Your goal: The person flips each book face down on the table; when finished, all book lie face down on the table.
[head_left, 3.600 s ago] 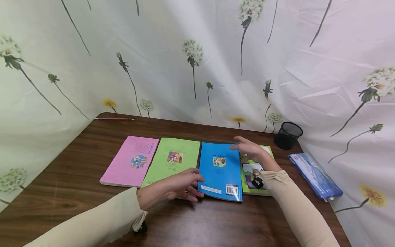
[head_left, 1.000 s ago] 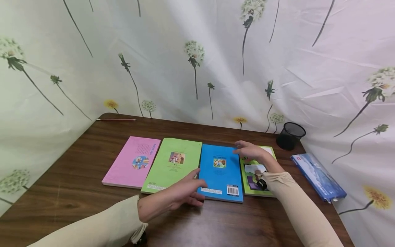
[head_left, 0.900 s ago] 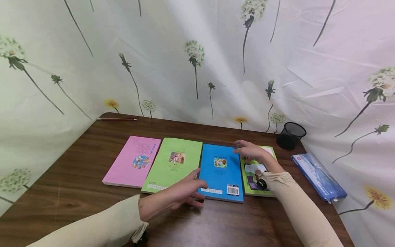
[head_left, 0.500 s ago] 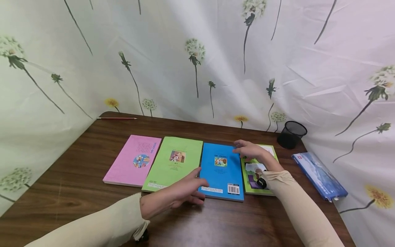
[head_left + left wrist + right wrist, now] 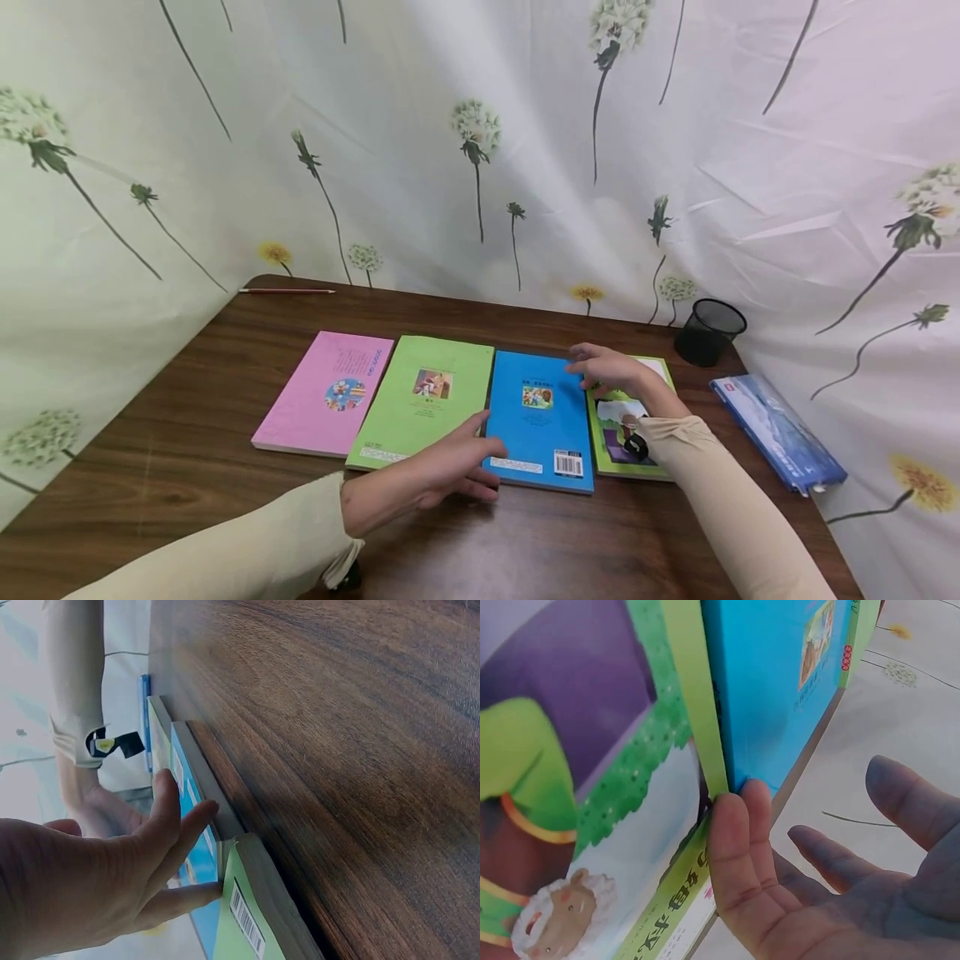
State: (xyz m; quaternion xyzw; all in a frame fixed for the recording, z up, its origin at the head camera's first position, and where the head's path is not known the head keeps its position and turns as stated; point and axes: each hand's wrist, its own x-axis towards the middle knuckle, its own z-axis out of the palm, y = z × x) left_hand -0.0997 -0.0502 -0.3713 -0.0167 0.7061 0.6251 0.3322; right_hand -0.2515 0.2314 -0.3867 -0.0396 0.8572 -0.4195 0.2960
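Observation:
Four books lie side by side: a pink one, a light green one, a blue one and a green-edged illustrated one. My left hand is at the near-left corner of the blue book, fingers extended and spread. In the left wrist view, one fingertip meets the seam between blue and green books. My right hand reaches over the blue book's far-right corner. In the right wrist view, two of its fingertips rest where the blue and illustrated books meet; the thumb is held away.
At the back right stands a black mesh pen holder. A blue-and-white pack lies along the table's right side. Toward the far left edge is a red pencil. A dandelion-print curtain hangs behind the wooden table.
Since the oldest frame, the blue book has shifted slightly left against the green one, narrowing their gap. The left hand's thumb has lifted and spread. Over the last second both hands stay nearly still.

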